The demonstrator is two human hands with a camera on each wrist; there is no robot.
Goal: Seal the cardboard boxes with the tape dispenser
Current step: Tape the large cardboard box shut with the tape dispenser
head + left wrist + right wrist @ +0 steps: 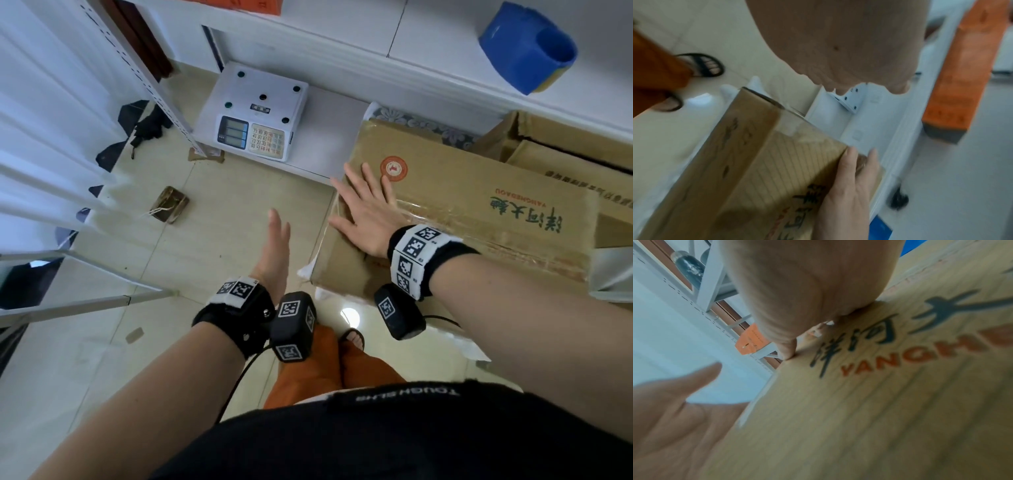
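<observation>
A brown cardboard box (479, 192) with printed characters and a red round logo lies closed at the right. Glossy clear tape (445, 212) runs along its top seam and down its left end (791, 123). My right hand (363, 209) lies flat on the box top near the left end, fingers spread and straight. My left hand (274, 246) hovers open over the floor just left of the box, holding nothing and not touching it. The right wrist view shows the palm (807, 288) pressed on the cardboard (859, 402). No tape dispenser is in view.
A white digital scale (253, 113) sits on a low white ledge beyond the box. A second cardboard box (565, 144), open, stands behind at the right. A blue roll (527, 48) lies on the white shelf above. A metal rack upright (137, 75) stands at the left.
</observation>
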